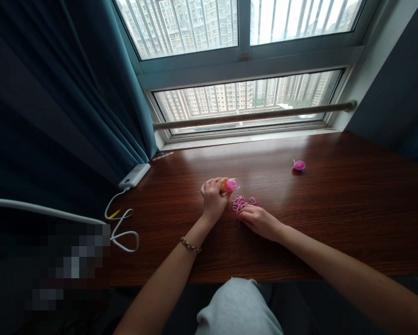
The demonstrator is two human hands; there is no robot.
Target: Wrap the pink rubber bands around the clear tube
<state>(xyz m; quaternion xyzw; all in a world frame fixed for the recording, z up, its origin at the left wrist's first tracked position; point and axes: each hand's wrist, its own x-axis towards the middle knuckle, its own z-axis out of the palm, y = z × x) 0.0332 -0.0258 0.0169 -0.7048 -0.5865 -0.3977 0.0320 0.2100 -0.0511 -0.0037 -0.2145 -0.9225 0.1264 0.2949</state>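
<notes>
My left hand is closed around a small pink and yellow container, held just above the dark wooden table. My right hand rests on the table with its fingers curled at a loose pile of small pink elastic bands; its fingertips touch the pile, and I cannot make out whether they pinch a band. A pink lid-like piece lies apart, further back to the right.
A white power bank lies at the table's back left corner with a white cable looping over the edge. A teal curtain hangs at left. The window and a rail run along the far side.
</notes>
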